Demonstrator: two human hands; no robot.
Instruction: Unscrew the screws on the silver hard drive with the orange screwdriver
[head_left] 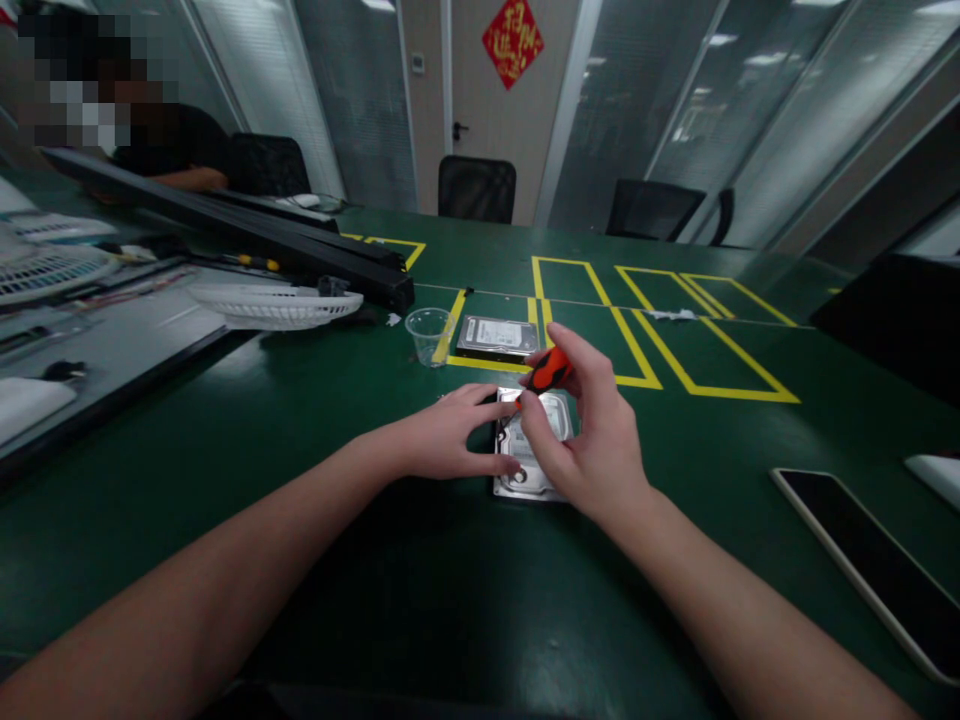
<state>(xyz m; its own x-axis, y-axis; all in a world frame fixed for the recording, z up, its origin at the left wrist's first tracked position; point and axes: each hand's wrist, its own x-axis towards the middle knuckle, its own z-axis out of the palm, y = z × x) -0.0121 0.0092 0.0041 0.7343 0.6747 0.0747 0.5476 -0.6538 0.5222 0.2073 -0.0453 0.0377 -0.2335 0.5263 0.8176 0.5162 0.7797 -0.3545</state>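
The silver rectangular metal hard drive [556,413] lies flat mid-table on the dark green table [337,420], toward the person's edge. The left hand [450,435], open-fingered, braces its left side. The right hand [592,440] pinches a small orange-and-black screwdriver [551,368] over its far end. A second silver drive [497,337] and a clear plastic cup [429,335] sit beyond.

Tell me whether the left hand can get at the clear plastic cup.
Probably yes. The left hand rests on the near hard drive, and only bare green table lies between it and the clear cup. The right hand with the screwdriver is off that path.
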